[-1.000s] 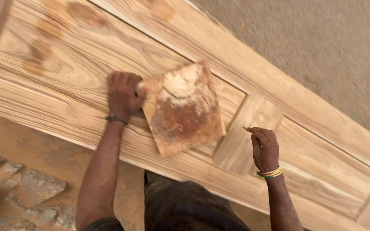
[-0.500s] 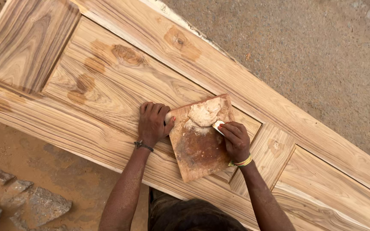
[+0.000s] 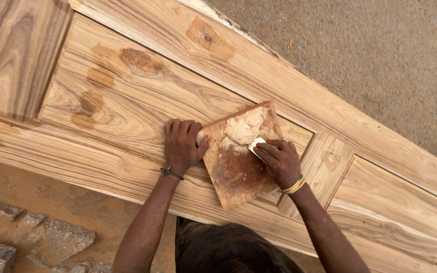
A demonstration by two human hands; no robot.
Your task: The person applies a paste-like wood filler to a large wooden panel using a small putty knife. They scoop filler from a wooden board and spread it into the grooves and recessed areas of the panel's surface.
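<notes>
1. My left hand (image 3: 182, 144) grips the left edge of a small square board (image 3: 238, 162); the fingers are curled shut over that edge, thumb on the board's top face, knuckles toward the far side.
2. The small square board lies flat on a panelled wooden door (image 3: 142, 96), turned corner-on like a diamond, near the middle of the scene; its face is stained brown and dusty.
3. A lump of pale putty (image 3: 244, 129) sits on the far corner of the board, with thin smears trailing toward the near side.
4. My right hand (image 3: 279, 162) rests on the right side of the board; its fingers are closed round a small pale scraper (image 3: 257, 145), whose blade touches the near edge of the putty.
5. A dark cord circles my left wrist; a band of coloured bangles (image 3: 293, 186) circles the right.
6. The door runs slantwise from far left to near right; its grain is strong, with brown knots on the panel left of my hands.
7. Beyond the door's far edge lies sandy ground (image 3: 380, 60); on the near left, reddish earth with grey stones (image 3: 36, 237).
</notes>
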